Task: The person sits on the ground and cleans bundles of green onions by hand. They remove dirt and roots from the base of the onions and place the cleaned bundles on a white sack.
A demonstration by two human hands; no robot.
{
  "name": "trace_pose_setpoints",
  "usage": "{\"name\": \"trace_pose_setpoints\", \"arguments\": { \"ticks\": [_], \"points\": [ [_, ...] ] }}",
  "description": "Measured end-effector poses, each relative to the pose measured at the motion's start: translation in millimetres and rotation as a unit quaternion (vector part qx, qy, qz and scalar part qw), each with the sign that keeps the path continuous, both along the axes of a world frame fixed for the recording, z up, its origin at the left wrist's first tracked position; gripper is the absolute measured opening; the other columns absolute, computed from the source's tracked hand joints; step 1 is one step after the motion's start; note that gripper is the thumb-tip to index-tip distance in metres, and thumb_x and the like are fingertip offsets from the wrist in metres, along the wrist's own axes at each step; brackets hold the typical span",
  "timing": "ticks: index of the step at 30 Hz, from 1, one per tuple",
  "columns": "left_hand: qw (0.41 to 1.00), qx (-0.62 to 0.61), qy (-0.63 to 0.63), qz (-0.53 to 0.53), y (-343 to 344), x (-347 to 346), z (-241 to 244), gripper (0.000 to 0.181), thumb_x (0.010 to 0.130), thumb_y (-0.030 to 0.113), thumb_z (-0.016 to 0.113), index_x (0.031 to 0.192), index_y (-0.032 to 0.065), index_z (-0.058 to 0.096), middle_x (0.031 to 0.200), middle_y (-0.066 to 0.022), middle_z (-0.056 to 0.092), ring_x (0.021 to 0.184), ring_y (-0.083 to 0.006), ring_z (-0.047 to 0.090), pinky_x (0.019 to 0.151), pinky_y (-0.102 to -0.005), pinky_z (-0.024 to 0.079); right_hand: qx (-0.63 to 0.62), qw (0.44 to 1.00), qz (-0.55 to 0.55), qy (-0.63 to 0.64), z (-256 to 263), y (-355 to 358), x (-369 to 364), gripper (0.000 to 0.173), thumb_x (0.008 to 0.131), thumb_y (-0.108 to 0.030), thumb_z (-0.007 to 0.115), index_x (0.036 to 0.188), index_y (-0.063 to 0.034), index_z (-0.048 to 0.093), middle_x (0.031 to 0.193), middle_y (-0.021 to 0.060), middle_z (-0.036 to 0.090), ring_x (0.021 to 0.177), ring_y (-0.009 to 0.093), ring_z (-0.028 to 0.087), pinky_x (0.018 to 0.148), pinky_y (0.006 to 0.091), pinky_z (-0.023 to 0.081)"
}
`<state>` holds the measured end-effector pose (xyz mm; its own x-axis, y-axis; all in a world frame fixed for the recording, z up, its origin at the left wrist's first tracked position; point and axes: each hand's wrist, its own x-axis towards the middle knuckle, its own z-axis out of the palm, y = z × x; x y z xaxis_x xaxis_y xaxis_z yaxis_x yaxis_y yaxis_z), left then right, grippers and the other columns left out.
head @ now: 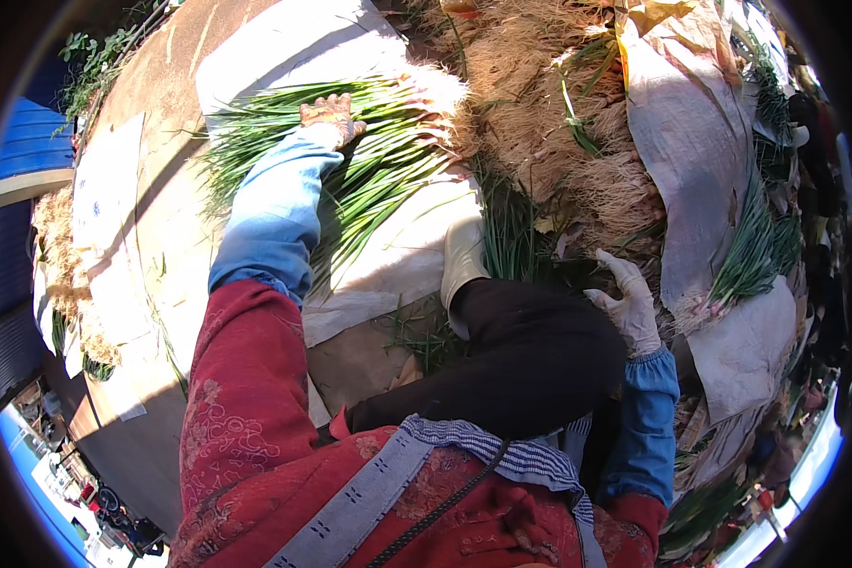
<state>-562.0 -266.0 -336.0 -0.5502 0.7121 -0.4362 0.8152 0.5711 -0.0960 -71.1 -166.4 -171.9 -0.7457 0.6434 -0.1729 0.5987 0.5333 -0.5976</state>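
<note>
My left hand (pixel 329 116), in a soiled glove, rests on the leaves of a spread layer of green onions (pixel 390 153). Whether its fingers grip any of them is unclear. The onions lie on a white woven sheet (pixel 390 252), with pale roots towards the right and green tops towards the left. My right hand (pixel 628 302) wears a whitish glove and is held beside my bent knee. Its thumb and fingers are apart with nothing between them. Beyond it lies a large heap of onions with tan, stringy roots (pixel 539 106).
A pale woven sheet (pixel 689 149) drapes over the heap's right side. Further right lies another bunch of green onions (pixel 745 248). My boot (pixel 465 248) stands at the sheet's edge, among loose leaves (pixel 429 341). More rooty onions (pixel 64 263) lie at the far left.
</note>
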Motion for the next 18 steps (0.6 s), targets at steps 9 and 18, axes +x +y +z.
{"name": "trace_pose_setpoints", "arguments": {
  "ticks": [9, 18],
  "points": [
    [0.982, 0.160, 0.083, -0.053, -24.5, 38.8, -11.5, 0.066, 0.084, 0.046, 0.049, 0.139, 0.0140, 0.027, 0.147, -0.0089, 0.019, 0.135, -0.0299, 0.019, 0.109, -0.0471, 0.009, -0.213, 0.965, -0.144, -0.044, -78.9, -40.5, 75.2, 0.055, 0.068, 0.006, 0.066, 0.120, -0.0049, 0.053, 0.113, 0.0117, 0.054, 0.103, 0.024, 0.053, 0.088, 0.0296, 0.044],
    [0.979, 0.150, 0.139, -0.012, -176.9, 45.6, -21.2, 0.048, 0.082, 0.036, 0.050, 0.123, 0.0099, 0.048, 0.131, -0.0106, 0.044, 0.122, -0.0299, 0.039, 0.106, -0.0474, 0.019, -0.261, 0.937, -0.211, -0.099, -73.1, -75.7, 103.6, 0.052, 0.071, 0.008, 0.063, 0.120, -0.0050, 0.053, 0.114, 0.0096, 0.053, 0.102, 0.021, 0.052, 0.087, 0.0279, 0.044]
  ]
}}
